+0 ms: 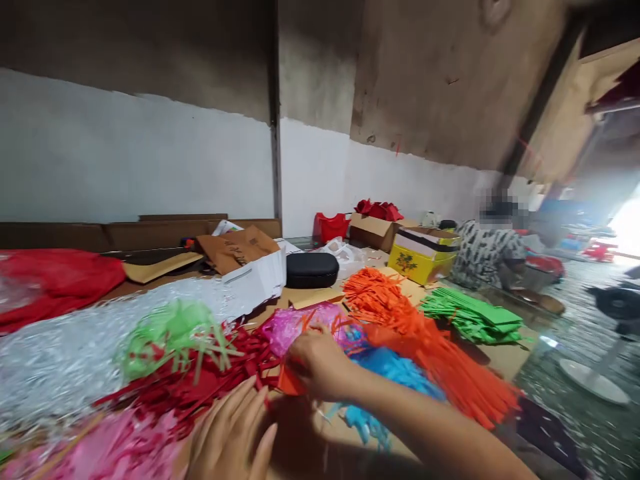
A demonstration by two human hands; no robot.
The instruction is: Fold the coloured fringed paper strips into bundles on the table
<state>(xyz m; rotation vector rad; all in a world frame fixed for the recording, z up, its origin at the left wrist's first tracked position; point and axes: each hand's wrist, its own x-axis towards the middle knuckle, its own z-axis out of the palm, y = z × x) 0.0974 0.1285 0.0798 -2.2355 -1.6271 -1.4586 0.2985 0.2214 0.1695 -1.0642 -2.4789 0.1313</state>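
My right hand (320, 363) is closed at the middle of the table, fingers curled round a piece of orange-red material (290, 381) that shows below them. Just behind it lies a pink-purple shiny bundle (285, 330). My left hand (233, 433) lies nearer, palm down with its fingers stretched out, beside dark red strips (200, 383). Blue strips (395, 367) lie under and beyond my right forearm. Orange strips (450, 367) are spread to the right, and light green strips (170, 333) sit on the left.
White shredded strips (65, 353) and pink strips (120, 447) cover the left. Behind are a black case (312, 270), a yellow box (417, 261) and an open cardboard box (373, 230). Green strips (473, 315) lie right. A person (485, 250) sits beyond; a fan (607, 340) stands right.
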